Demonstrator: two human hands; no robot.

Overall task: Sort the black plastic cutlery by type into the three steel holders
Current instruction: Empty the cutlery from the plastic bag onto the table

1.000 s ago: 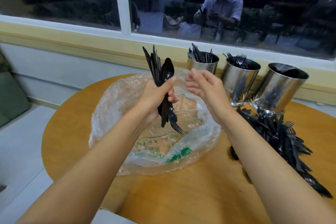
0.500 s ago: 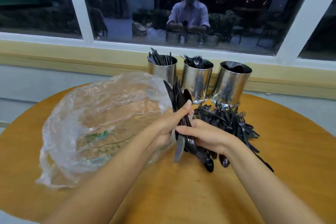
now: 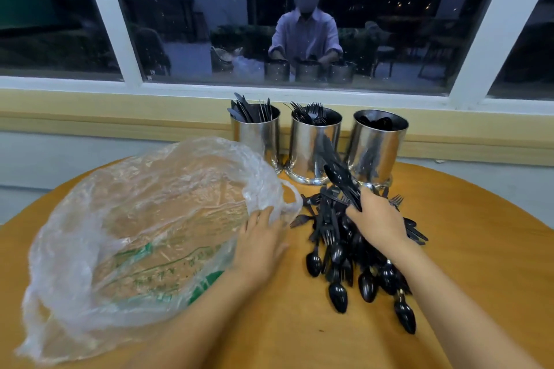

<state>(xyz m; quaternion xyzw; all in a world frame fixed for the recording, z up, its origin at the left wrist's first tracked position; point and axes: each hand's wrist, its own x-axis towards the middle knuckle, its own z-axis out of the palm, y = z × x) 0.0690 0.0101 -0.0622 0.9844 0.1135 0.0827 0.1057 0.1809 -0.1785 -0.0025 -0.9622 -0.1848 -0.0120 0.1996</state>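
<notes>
One left hand [image 3: 260,240], seemingly touching bag [image 3: 135,219] edge

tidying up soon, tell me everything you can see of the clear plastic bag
The clear, crinkled thin plastic bag lies slumped and puffed open on the left of the round wooden table, looking empty. Green print runs across its lower side, and a handle loop sticks out at its right edge. The left hand rests flat on that edge. The heap of black plastic cutlery lies just to its right.

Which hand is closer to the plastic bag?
Left. The left hand touches the plastic bag at its right edge; the right hand is apart, gripping cutlery over the pile.
</notes>
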